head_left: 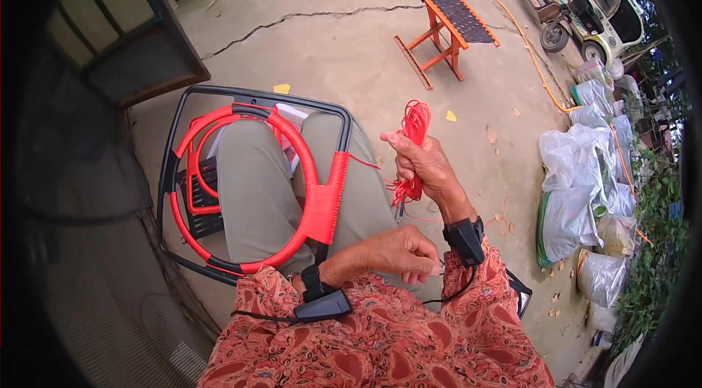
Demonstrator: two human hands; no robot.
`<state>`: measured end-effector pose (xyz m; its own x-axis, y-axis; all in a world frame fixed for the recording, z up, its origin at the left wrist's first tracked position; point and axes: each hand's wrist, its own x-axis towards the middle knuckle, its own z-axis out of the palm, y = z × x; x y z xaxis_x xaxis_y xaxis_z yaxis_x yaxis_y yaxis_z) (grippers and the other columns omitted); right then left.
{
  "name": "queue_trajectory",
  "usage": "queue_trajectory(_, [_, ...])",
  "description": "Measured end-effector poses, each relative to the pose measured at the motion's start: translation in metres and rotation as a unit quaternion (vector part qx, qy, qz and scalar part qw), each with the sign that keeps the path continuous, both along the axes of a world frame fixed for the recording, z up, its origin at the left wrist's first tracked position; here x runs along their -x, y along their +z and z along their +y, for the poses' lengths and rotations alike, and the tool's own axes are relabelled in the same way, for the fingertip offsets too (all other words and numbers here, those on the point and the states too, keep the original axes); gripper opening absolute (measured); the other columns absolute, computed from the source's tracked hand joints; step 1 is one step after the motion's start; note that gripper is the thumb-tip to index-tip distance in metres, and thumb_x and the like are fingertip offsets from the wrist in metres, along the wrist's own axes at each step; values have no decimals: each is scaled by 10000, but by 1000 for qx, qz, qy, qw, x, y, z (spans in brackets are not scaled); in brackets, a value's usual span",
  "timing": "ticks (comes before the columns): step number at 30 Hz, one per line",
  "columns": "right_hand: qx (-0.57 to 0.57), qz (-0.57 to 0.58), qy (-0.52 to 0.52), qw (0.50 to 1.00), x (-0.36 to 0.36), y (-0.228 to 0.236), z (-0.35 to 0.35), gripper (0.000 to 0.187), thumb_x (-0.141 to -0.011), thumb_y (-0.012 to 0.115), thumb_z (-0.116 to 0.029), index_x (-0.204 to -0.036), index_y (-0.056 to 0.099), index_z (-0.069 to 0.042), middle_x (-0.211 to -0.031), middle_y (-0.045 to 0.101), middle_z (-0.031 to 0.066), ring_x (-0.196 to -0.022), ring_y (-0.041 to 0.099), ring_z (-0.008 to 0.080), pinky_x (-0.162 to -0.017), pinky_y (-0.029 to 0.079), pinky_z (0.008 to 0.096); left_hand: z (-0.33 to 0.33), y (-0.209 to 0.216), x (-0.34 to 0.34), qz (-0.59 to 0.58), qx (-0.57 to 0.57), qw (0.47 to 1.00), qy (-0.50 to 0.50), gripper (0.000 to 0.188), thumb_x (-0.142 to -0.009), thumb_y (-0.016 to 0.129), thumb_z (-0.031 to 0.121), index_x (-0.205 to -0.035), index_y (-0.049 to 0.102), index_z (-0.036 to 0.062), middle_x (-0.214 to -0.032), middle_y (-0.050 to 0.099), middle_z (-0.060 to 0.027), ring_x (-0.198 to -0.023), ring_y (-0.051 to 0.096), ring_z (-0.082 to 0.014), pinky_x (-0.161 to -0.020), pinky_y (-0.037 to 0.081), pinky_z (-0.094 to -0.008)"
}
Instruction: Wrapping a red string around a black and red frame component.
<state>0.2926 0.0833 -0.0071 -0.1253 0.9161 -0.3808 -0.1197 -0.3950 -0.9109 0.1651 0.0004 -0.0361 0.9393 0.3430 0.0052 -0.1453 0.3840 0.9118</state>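
Note:
Across my lap lies a black tubular frame [294, 101] with a ring [294, 141] inside it, both partly wound in red cord. Tight rows of cord cover the section [326, 201] where ring and frame meet at the right. My right hand [431, 168] is closed around a looped bundle of red cord [416, 122], thumb along its near side. A loose red strand runs from the wound section toward that bundle. Below, my left hand [398, 250] is closed in a pinch close to my right wrist; what its fingertips hold, if anything, is too small to make out.
A folding stool [447, 37] with orange legs and a dark woven seat stands ahead. Filled plastic sacks [578, 168] line the right side, near an orange hose [504, 11]. A three-wheeled vehicle [585, 8] is parked far right. A door panel [146, 59] stands at left.

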Motion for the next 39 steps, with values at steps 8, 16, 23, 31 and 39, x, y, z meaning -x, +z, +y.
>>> queue_trajectory(8, [-44, -144, 117, 982, 44, 8, 49, 232, -822, 730, -241, -786, 583, -65, -549, 448, -40, -438, 381, 50, -404, 284, 230, 5, -17, 5, 36, 6, 994, -101, 274, -900, 610, 265, -830, 670, 7, -713, 655, -33, -602, 624, -103, -546, 496, -242])
queue_trajectory(16, [-75, -182, 122, 973, 59, 2, 57, 257, -822, 720, -271, -793, 577, -59, -581, 464, -30, -479, 402, 60, -432, 311, 244, 8, -21, 9, 12, 33, 995, -94, 276, -913, 591, 252, -823, 662, 1, -716, 665, -51, -603, 636, -113, -537, 498, -241])
queue_trajectory(23, [-264, -336, 79, 901, 75, -4, 67, 374, -766, 735, -331, -874, 605, 3, -720, 558, 17, -682, 535, 124, -640, 445, 284, 5, -23, 6, 5, 40, 997, -59, 284, -872, 626, 251, -773, 667, -12, -663, 653, -61, -552, 627, -127, -480, 482, -250])
queue_trajectory(31, [-250, -199, 135, 938, 81, -9, 66, 283, -792, 711, -248, -909, 635, -2, -737, 567, 14, -676, 524, 86, -623, 436, 261, 4, -15, 10, 18, 55, 998, -38, 272, -876, 633, 258, -824, 669, -7, -696, 659, -54, -575, 625, -117, -502, 489, -244])
queue_trajectory(39, [-83, 12, 153, 985, 67, 20, 61, 205, -832, 673, -172, -708, 533, -89, -561, 403, -76, -426, 324, 20, -381, 241, 221, 4, 64, 74, 45, 11, 993, 111, 214, -890, 639, 170, -863, 652, -41, -764, 663, -85, -667, 630, -126, -583, 497, -241])
